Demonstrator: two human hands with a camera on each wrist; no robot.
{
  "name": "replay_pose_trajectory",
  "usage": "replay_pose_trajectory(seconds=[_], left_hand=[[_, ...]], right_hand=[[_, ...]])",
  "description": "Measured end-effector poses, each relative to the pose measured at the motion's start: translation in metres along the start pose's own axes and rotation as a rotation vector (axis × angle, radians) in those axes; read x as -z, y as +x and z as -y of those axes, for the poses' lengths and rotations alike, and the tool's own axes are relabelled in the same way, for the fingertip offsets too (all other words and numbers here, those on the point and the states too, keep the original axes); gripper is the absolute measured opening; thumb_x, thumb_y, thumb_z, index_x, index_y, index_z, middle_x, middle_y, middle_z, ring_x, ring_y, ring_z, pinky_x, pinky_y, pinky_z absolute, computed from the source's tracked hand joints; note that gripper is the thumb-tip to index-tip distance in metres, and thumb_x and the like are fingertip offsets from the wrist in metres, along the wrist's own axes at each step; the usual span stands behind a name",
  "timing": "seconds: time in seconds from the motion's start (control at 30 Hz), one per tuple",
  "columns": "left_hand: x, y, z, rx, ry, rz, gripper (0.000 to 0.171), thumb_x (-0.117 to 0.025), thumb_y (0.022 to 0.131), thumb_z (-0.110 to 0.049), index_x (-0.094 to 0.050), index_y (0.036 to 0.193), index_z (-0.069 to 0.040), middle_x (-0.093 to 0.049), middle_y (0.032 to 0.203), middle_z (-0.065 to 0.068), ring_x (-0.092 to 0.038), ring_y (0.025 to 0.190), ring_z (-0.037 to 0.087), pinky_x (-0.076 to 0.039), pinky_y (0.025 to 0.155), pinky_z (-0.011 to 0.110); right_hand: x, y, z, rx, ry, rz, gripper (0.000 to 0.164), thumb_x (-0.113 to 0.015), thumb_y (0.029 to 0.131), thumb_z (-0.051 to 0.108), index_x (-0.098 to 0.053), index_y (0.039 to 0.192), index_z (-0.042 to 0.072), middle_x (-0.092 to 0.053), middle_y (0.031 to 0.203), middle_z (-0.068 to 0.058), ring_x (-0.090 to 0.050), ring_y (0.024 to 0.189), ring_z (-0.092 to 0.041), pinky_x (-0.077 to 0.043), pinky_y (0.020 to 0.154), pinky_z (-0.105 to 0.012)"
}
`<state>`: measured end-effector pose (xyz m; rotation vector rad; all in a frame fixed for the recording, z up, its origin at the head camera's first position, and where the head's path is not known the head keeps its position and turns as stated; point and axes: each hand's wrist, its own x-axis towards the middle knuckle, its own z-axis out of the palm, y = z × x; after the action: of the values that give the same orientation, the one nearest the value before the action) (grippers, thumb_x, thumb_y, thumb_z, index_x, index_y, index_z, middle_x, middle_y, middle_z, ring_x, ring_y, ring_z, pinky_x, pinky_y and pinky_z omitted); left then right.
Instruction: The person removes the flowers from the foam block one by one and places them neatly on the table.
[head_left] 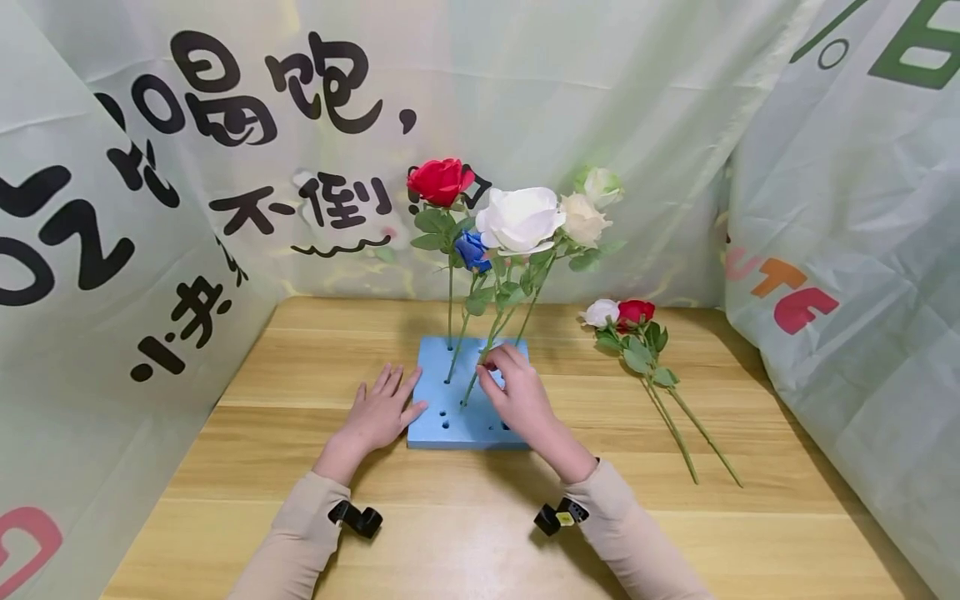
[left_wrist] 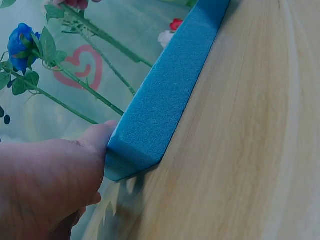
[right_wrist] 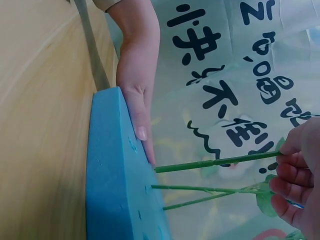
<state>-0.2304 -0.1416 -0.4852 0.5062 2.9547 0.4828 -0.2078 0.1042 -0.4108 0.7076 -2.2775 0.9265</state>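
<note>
White rose (head_left: 520, 221), seemingly the flower in hand, is leaning above the blue foam block (head_left: 431, 358), which is sitting around the middle of the tabletop (head_left: 450, 517). The left hand (head_left: 378, 412) is resting at the block's left side, fingers lying apart, thumb touching its edge. The right hand's (head_left: 521, 396) grip is clamping the green stem (head_left: 470, 390), whose lower end is meeting the block slightly near-left of centre; its depth is not showing. Pinching low, bracing the block and pressing along the stem's line should be limiting any bending.
</note>
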Motion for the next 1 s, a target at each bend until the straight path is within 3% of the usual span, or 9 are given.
replay_pose_trajectory(seconds=[0.2, 0.4, 0.77, 1.0], left_hand=[[0.0, 0.0, 0.0, -0.001, -0.004, 0.002, 0.068, -0.036, 0.101, -0.055, -0.014, 0.158, -0.024, -0.016, 0.163, 0.017, -0.006, 0.152, 0.037, -0.011, 0.113, 0.073], [0.0, 0.001, 0.001, -0.001, 0.0, 0.007, 0.069, -0.035, 0.101, -0.056, -0.014, 0.158, -0.025, -0.016, 0.163, 0.017, -0.005, 0.153, 0.036, -0.011, 0.112, 0.073], [0.0, 0.001, 0.0, -0.003, 0.005, 0.008, 0.069, -0.035, 0.101, -0.056, -0.014, 0.158, -0.024, -0.016, 0.163, 0.018, -0.005, 0.152, 0.037, -0.012, 0.112, 0.073], [0.0, 0.001, 0.001, -0.004, 0.002, 0.014, 0.069, -0.035, 0.101, -0.056, -0.013, 0.158, -0.024, -0.015, 0.163, 0.018, -0.004, 0.152, 0.037, -0.012, 0.112, 0.073]], right_hand=[[0.014, -0.003, -0.004, 0.0, -0.023, -0.045, 0.008, -0.064, 0.088, 0.003, -0.061, 0.081, 0.006, -0.061, 0.085, -0.008, -0.058, 0.079, -0.02, -0.051, 0.065, -0.029], [0.028, -0.009, -0.012, -0.052, -0.006, -0.054, 0.008, -0.063, 0.089, 0.002, -0.059, 0.083, 0.006, -0.061, 0.084, -0.008, -0.058, 0.077, -0.021, -0.049, 0.06, -0.028], [0.054, -0.023, -0.026, -0.095, -0.031, -0.115, 0.008, -0.059, 0.087, -0.004, -0.06, 0.084, 0.003, -0.063, 0.079, -0.01, -0.062, 0.069, -0.02, -0.053, 0.059, -0.034], [0.069, -0.034, -0.039, -0.116, -0.034, -0.143, 0.008, -0.058, 0.087, -0.006, -0.06, 0.086, 0.001, -0.065, 0.081, -0.012, -0.063, 0.068, -0.022, -0.044, 0.048, -0.018]])
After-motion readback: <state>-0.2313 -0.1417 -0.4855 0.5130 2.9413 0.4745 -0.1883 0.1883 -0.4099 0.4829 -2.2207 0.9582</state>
